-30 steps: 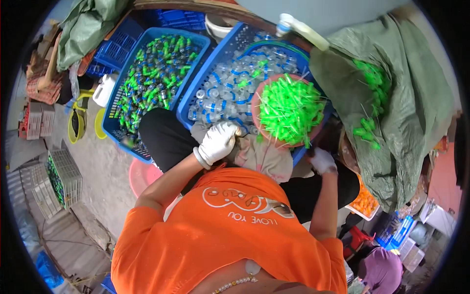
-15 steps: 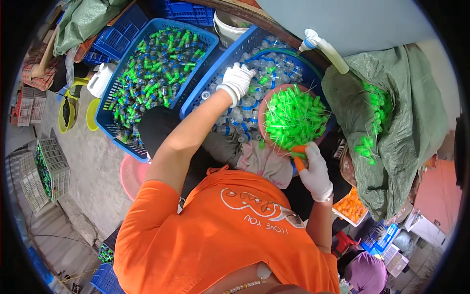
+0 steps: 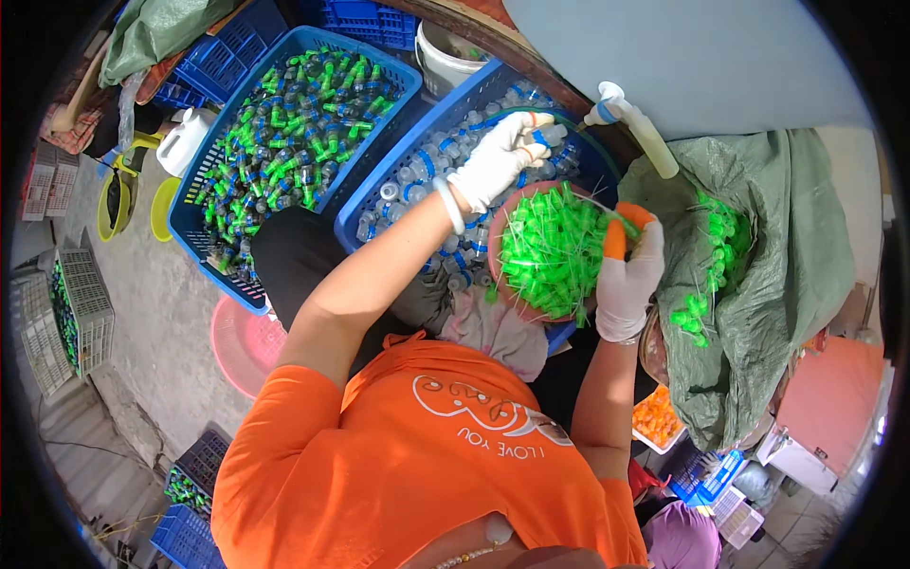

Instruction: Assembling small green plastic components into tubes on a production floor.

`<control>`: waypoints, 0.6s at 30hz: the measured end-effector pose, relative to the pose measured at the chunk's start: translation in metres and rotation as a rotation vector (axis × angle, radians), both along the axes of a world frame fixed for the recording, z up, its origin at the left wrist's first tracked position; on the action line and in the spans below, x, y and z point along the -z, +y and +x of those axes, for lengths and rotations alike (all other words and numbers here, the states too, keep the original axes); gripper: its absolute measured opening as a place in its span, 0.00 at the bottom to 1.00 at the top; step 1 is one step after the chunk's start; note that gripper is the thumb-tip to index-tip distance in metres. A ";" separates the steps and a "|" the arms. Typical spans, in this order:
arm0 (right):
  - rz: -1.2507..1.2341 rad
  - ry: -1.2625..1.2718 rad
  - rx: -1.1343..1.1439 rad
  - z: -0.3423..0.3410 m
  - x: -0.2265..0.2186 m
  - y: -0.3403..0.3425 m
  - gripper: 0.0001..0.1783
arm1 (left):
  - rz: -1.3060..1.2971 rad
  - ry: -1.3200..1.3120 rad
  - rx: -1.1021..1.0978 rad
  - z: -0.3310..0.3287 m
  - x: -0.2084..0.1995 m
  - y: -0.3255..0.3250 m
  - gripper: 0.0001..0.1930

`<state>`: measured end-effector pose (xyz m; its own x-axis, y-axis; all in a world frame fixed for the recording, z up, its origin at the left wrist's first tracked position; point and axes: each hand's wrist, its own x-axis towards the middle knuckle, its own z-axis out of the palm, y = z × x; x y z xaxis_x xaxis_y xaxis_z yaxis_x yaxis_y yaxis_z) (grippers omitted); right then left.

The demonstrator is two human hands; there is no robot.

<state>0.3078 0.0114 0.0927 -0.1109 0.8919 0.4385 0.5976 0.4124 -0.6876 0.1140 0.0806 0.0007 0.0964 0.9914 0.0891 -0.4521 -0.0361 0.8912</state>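
So from my end of the feed, I've got the left hand, white glove on, reaching out over the blue crate of small clear bottles. Its fingers are bent, and one blue-banded clear bottle sits right at the tips; I honestly can't tell if it's gripped or just touched.

The right hand, white glove with orange fingertips, looks narrow to me, pinched on a green cap with a thin pale stem. It's just beside the pinkish bowl, which is heaped with loose green caps and overlaps the right part of that crate in my view.

Left of there I see a second blue basket packed with dark, green-topped bottles. Over on the right there's a big green sack, with more green caps lying in its fold. I also get a crumpled cloth near the lap, a pink basin on the floor and a white jug by the second basket.
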 end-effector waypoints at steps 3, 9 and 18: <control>0.049 0.000 0.049 0.001 -0.008 0.009 0.13 | 0.033 0.014 0.034 0.005 -0.004 0.006 0.21; 0.138 0.049 0.138 -0.011 -0.022 0.034 0.14 | 0.096 -0.031 0.008 0.019 -0.009 0.007 0.21; 0.100 -0.142 0.220 -0.006 -0.015 0.039 0.13 | 0.034 -0.011 0.054 0.017 -0.009 0.011 0.20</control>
